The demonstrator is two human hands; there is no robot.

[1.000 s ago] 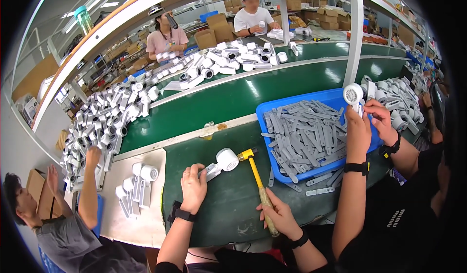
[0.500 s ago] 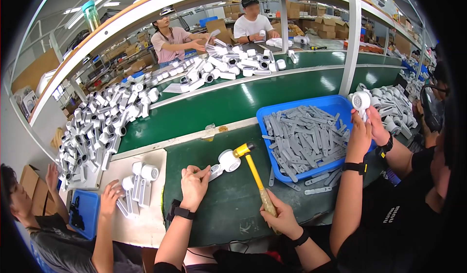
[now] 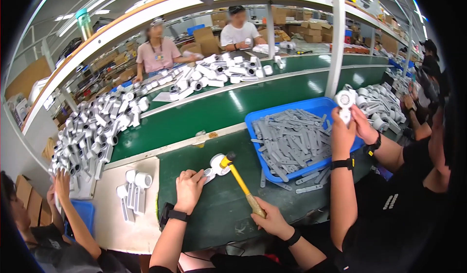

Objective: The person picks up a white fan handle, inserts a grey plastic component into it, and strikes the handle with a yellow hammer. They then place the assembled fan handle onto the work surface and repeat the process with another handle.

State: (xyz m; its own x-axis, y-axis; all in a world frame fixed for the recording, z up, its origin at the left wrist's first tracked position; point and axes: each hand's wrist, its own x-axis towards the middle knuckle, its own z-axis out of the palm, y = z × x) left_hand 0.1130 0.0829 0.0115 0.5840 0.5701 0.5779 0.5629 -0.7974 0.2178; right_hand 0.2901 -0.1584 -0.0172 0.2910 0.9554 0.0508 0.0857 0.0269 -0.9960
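Observation:
My left hand [image 3: 189,190] is closed on the handle of a white handheld fan [image 3: 215,163], which lies on the dark green work mat. Its round head points away from me, and the fingers cover most of the handle. In my right hand [image 3: 275,218] is a hammer [image 3: 241,181] with a yellow shaft, a tan grip and a yellow head with a dark face. The hammer head overlaps the round fan head; whether they touch I cannot tell.
Right of the mat stands a blue tray [image 3: 272,175] heaped with grey strips. Several white fans [image 3: 132,190] lie on a pale board at left. Beyond is a green conveyor [image 3: 189,122] and a white heap [image 3: 97,132]. At right, a co-worker holds a fan [image 3: 345,99].
The hammer head has come down and left over the fan head. At left, a co-worker's hand went from the fans on the board to the heap. The whole view shifted slightly.

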